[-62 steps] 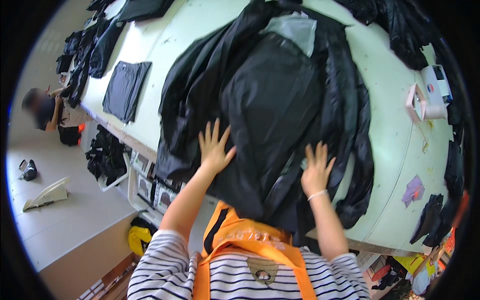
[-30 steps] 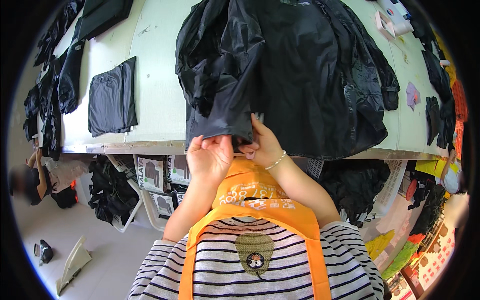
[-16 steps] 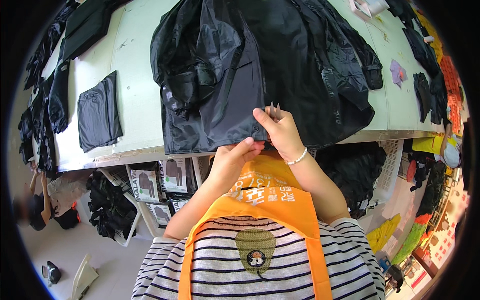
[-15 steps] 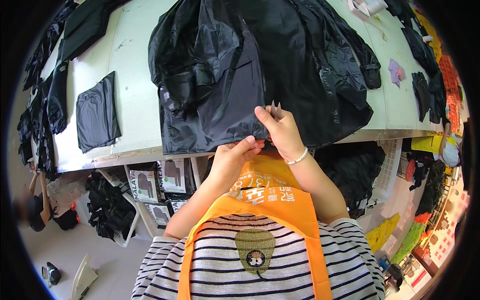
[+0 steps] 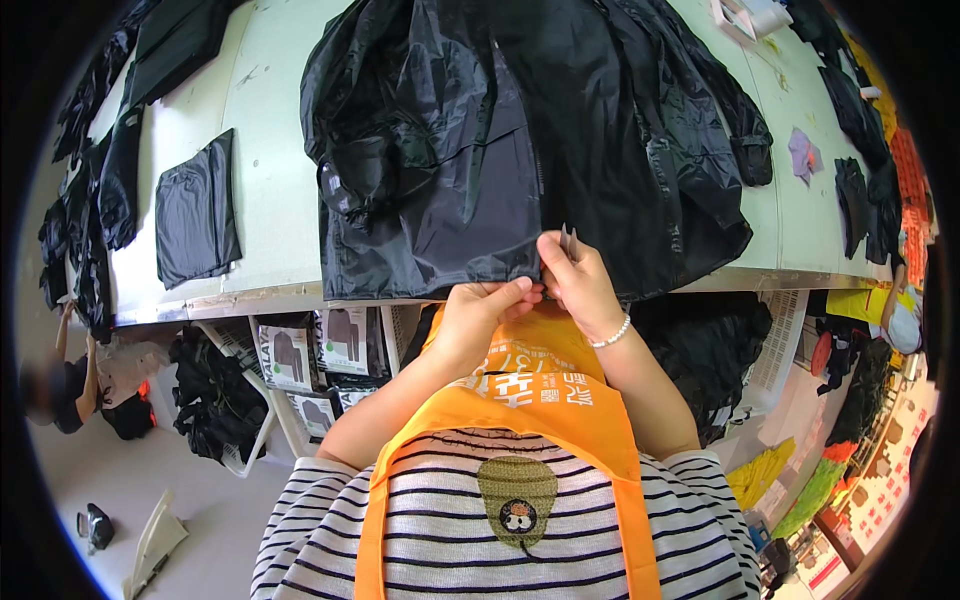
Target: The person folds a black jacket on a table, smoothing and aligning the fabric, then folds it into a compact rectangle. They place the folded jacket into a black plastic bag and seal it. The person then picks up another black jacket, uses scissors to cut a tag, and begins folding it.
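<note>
A black shiny jacket [image 5: 470, 215] lies spread over the table, its lower hem at the near edge. My left hand [image 5: 490, 308] is closed in a pinch on the hem's front corner. Close beside it, my right hand [image 5: 580, 280] is closed too, with thumb and finger at the front edge just above that corner. Two pointed metal tips of thread snips [image 5: 569, 241] stick up from the right hand; the rest of the tool is hidden in the palm. The jacket's sleeves lie folded over its upper part.
On the pale table [image 5: 275, 150], a folded black garment [image 5: 198, 215] lies left and a lilac cloth scrap [image 5: 802, 155] right. Below the edge stand crates with packaged garments [image 5: 343, 338] and black garments [image 5: 690, 350]. Another person [image 5: 70, 375] is at far left.
Both hands have shifted slightly right along with the jacket's front corner. The right hand has also dropped a little nearer to me. Both stay closed at the hem; the whole view has shifted slightly.
</note>
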Demonstrator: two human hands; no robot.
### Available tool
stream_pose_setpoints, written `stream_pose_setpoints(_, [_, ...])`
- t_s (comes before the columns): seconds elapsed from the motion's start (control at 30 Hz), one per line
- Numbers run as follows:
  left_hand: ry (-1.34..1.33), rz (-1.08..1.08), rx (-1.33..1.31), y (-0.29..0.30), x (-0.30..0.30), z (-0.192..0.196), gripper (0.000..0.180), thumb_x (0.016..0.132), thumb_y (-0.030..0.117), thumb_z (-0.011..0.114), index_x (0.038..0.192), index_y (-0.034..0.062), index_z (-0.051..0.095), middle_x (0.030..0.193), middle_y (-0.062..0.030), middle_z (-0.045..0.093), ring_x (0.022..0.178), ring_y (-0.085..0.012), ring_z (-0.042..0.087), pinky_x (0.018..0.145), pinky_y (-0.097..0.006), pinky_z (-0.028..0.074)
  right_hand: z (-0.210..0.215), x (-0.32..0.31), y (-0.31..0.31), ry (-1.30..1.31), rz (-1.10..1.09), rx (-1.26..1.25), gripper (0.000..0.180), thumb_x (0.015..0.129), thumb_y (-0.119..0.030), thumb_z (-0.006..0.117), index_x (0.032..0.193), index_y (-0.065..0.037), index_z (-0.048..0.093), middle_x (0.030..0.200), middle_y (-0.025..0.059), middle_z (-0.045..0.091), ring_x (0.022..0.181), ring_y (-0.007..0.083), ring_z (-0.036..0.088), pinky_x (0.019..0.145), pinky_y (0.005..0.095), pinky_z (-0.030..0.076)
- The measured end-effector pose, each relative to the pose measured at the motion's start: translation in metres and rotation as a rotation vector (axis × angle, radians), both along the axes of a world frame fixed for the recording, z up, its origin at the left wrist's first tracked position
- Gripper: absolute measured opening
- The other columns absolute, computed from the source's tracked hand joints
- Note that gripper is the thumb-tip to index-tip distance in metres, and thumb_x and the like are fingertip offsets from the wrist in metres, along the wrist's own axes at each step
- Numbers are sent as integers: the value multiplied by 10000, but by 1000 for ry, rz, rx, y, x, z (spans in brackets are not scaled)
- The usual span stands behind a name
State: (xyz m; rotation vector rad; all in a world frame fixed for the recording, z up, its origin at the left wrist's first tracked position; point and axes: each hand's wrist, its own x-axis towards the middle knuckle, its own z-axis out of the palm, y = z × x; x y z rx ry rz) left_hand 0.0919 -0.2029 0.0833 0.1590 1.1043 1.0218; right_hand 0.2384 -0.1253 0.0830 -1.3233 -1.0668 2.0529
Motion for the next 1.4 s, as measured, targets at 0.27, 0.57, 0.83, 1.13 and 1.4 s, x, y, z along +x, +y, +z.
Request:
stream_pose_setpoints(0.27, [329, 0, 177, 21, -8, 25, 215, 903, 129, 625, 915, -77, 686, 874, -113, 700, 798, -112, 642, 789, -226, 499, 43, 22, -4, -370, 222, 756, 200, 898, -113, 615, 1032, -12, 506, 923, 107, 548, 817, 212, 602, 740, 294, 493])
stream_pose_setpoints(0.57, [338, -33, 253, 22, -10, 28, 189, 890, 105, 640, 926, -70, 700, 846, -65, 699, 758, -61, 603, 723, -196, 482, 45, 8, 2, -451, 252, 912, 170, 859, -108, 654, 970, -36, 549, 885, 86, 567, 714, 225, 626, 629, 314, 502])
stream_pose_setpoints(0.83, [324, -38, 219, 16, -15, 25, 218, 890, 134, 638, 912, -75, 698, 828, -83, 697, 768, -89, 622, 726, -217, 490, 31, -5, 1, -242, 130, 737, 283, 863, -58, 649, 1120, -19, 535, 887, 61, 569, 636, 108, 558, 589, 222, 449])
stream_pose_setpoints(1.13, [1215, 101, 388, 17, -113, -42, 180, 793, 147, 707, 802, -27, 663, 789, -101, 644, 713, -176, 620, 618, -275, 482, -80, 32, 0, -347, 92, 148, 294, 856, -22, 647, 1142, 17, 587, 1068, 38, 637, 986, 84, 579, 840, 226, 462])
stream_pose_setpoints(1.4, [1077, 361, 352, 65, -236, -115, 367, 754, 113, 756, 1034, -41, 575, 839, -63, 602, 790, -134, 558, 734, -257, 462, -36, -19, 11, -610, 141, 834, 302, 826, -69, 677, 1114, -15, 605, 912, 110, 605, 858, 213, 642, 771, 270, 511])
